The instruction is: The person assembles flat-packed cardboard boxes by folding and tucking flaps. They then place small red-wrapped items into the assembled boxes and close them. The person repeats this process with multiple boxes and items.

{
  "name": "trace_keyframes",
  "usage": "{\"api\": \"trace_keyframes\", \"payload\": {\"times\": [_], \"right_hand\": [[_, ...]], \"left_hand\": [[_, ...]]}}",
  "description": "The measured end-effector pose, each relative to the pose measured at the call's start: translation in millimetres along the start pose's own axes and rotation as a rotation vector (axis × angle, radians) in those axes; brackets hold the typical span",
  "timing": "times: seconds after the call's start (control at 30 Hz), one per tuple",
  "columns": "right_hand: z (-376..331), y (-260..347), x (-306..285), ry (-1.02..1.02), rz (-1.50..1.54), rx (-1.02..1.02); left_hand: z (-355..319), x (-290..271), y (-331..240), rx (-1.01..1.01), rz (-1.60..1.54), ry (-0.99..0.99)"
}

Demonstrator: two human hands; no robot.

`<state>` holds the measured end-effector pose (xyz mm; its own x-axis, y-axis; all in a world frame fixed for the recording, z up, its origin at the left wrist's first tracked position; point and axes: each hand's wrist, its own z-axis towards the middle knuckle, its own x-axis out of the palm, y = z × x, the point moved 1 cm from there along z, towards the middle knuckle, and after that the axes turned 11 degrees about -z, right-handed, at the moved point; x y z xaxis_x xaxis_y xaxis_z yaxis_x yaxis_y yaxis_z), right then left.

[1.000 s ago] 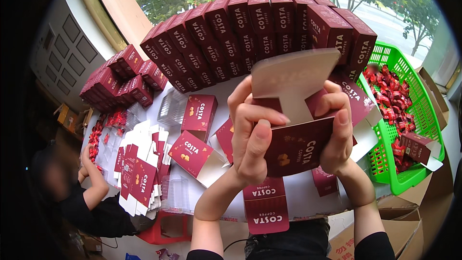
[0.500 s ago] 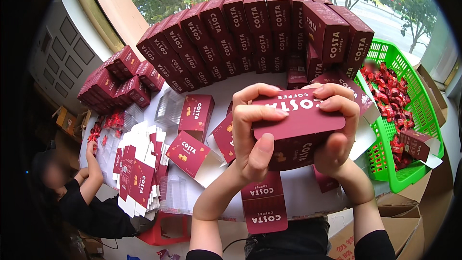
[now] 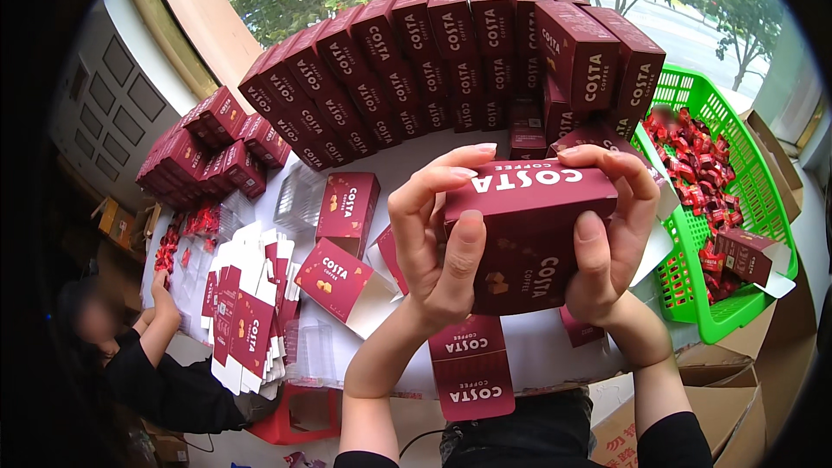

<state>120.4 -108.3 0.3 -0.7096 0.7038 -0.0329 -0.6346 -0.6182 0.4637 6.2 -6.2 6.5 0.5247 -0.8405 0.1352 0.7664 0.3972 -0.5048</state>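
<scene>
A closed maroon carton [image 3: 524,247] with white lettering is held up above the table between my two hands. My left hand [image 3: 429,238] wraps its left end, thumb on the near face and fingers over the top. On the other end my right hand [image 3: 617,230] grips it the same way. Below, a maroon carton with a long flap [image 3: 472,371] lies at the table's front edge, partly hidden by my left wrist. Left of my hands, an open-ended carton [image 3: 334,282] lies on its side, and another carton [image 3: 347,205] is behind it.
Stacked maroon cartons [image 3: 381,61] curve along the back of the white table [image 3: 386,364]. At right is a green basket [image 3: 706,325] of red wrapped pieces. Flat cartons [image 3: 247,316] and clear plastic trays [image 3: 309,351] lie at left. A co-worker [image 3: 165,355] sits far left, hand near red pieces.
The carton has tipped so more of its near face shows. My thumbs now press on that face, and my left fingers have opened out along the top edge.
</scene>
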Motion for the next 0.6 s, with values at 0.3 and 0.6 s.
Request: {"api": "trace_keyframes", "payload": {"times": [0.3, 0.6], "right_hand": [[7, 1, -3, 0.023, -0.155, -0.193], [5, -2, 0, 0.011, -0.070, -0.153]], "left_hand": [[3, -3, 2, 0.098, 0.101, 0.071], [5, -9, 4, 0.175, 0.154, 0.132]]}}
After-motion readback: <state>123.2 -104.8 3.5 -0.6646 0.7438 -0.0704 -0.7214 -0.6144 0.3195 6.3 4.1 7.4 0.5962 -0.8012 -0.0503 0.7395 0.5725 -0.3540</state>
